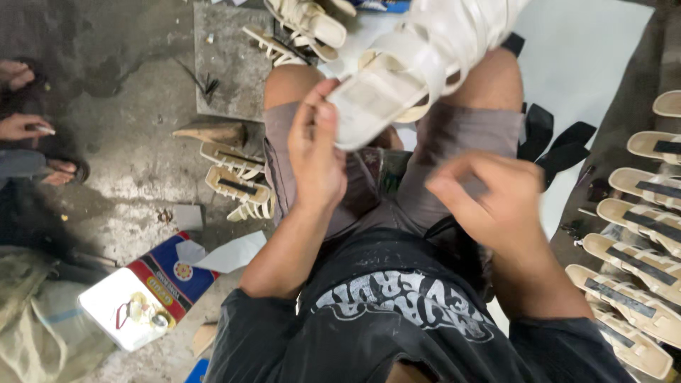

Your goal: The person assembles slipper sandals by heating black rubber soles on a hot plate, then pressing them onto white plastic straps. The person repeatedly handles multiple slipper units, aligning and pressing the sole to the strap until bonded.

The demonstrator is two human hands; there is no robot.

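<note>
1. White strappy sandal [418, 64]: top cut off by the upper frame edge.
2. Right hand [489, 198]: motion-blurred, fingers unclear, grip unreadable.
3. Sandal row [638, 262]: clipped at the right edge.
4. Another person's hand [21, 128]: cut off at the left edge.

Concrete floor [135, 163] – cream sandals [237, 181] (stacked), open tin [135, 305], white sheet [589, 64].

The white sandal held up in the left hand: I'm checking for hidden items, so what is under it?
Under the white sandal held by the left hand: grey shorts and knees; the lap directly behind stays covered.
</note>
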